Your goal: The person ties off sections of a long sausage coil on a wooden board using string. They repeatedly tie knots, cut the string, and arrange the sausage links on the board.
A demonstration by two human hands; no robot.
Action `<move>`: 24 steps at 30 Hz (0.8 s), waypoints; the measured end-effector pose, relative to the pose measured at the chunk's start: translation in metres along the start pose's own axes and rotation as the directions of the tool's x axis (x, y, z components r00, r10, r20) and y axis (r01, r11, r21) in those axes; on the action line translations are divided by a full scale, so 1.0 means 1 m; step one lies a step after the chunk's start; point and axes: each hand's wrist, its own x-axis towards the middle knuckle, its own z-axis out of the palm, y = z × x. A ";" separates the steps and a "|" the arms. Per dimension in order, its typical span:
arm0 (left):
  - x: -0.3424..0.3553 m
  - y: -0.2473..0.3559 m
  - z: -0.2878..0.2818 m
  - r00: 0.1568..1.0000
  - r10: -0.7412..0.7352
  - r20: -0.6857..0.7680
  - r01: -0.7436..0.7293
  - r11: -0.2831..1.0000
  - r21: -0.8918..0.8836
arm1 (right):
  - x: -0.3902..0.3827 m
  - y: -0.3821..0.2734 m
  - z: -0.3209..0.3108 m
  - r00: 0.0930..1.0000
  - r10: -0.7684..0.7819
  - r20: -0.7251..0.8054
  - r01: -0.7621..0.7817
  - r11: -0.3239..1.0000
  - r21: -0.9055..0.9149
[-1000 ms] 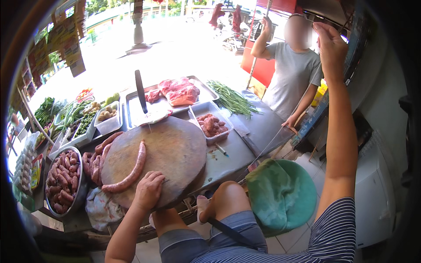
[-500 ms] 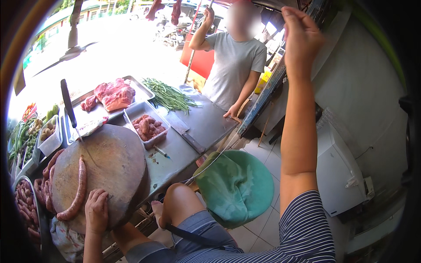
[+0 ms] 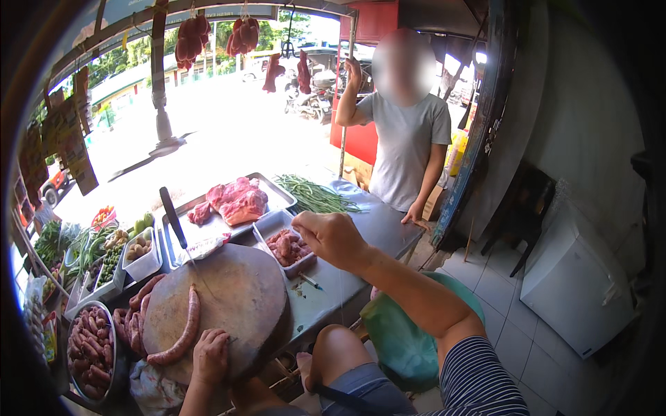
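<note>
Rests the left hand point(image 3: 211, 355) on the near part of a round wooden chopping block point(image 3: 243, 298), with fingers curled down against the wood. Has one long, curved raw sausage point(image 3: 187, 326) laid on the block, just left of that hand, with its lower end near the rim. Holds the right hand point(image 3: 333, 239) up over the counter point(image 3: 326, 303), beyond the block's right side, with fingers drawn together toward the thumb. In this view, overlaps with it the right side of a plastic tub point(image 3: 297, 268) of short sausages point(image 3: 284, 246), well apart from the curved sausage. Cannot tell, at this size, any grip in the left hand or any thin thing between the right fingertips.

Has a black-handled knife point(image 3: 173, 217) slanting down at the block's far edge. Has linked sausages point(image 3: 128, 320) heaped against the block's left side, a metal bowl point(image 3: 119, 371) of darker sausages point(image 3: 90, 347) farther left, and a crumpled cloth point(image 3: 151, 387) between bowl and block. Beyond the block, has a metal tray point(image 3: 279, 195) bearing raw meat point(image 3: 239, 201), with long green beans point(image 3: 312, 194) to its right. Faces, past the counter, a person in a grey T-shirt point(image 3: 409, 152), gripping a pole point(image 3: 343, 149) with one raised hand.
</note>
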 end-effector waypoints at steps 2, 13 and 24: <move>-0.001 0.001 0.000 1.000 -0.025 0.003 0.025 1.000 0.007 | -0.015 -0.011 0.008 1.000 0.003 0.011 -0.002 0.998 -0.070; -0.013 -0.003 0.005 0.993 -0.011 -0.120 0.034 0.982 0.186 | -0.103 -0.047 0.064 0.965 0.256 0.047 -0.257 0.907 0.335; -0.011 -0.003 0.003 0.979 -0.093 -0.181 0.132 0.967 0.217 | -0.162 -0.058 0.122 0.776 0.562 0.284 -0.628 0.656 0.418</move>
